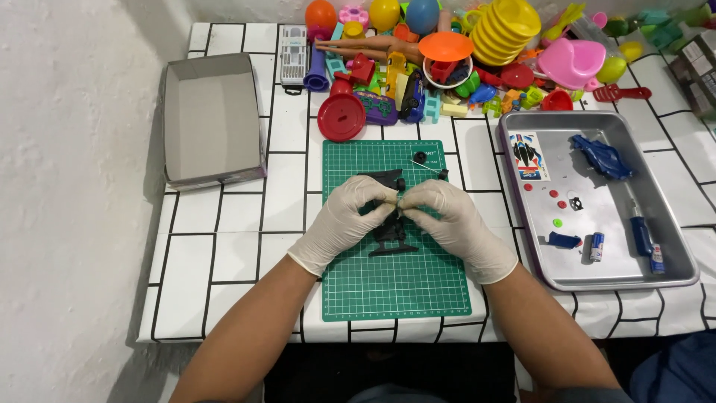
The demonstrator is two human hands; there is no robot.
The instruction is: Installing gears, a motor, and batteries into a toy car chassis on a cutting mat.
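Head view
Left hand: the gloved left hand [344, 220] sits over the middle of the green cutting mat [395, 291], fingers curled together and pinched on the upper part of the black toy car chassis [391, 237].
Right hand: the gloved right hand [447, 216] meets it from the other side; its fingertips are also closed on the chassis, just where the two hands touch.
Chassis position: it lies on the mat, under and between both sets of fingertips; its lower end sticks out below the hands, its upper end shows above the left knuckles.
Chassis axis: the long axis runs roughly away from the person, toward the toy pile; the wide flat end points back at the person. Which end is the front I cannot tell.
Loose parts on mat: a small black wheel [420, 157] and a thin axle-like piece lie just beyond the hands, apart from them.
Metal tray [675, 276]: right of the mat, well apart from the hands; it holds a blue car body shell [603, 157], a sticker sheet [528, 157], a blue-handled screwdriver [641, 233], a small battery [597, 247] and some small coloured bits.
Cardboard box [212, 119]: open, left of the mat.
Toy pile [462, 52]: bright plastic toys across the far edge of the tiled table [224, 224].
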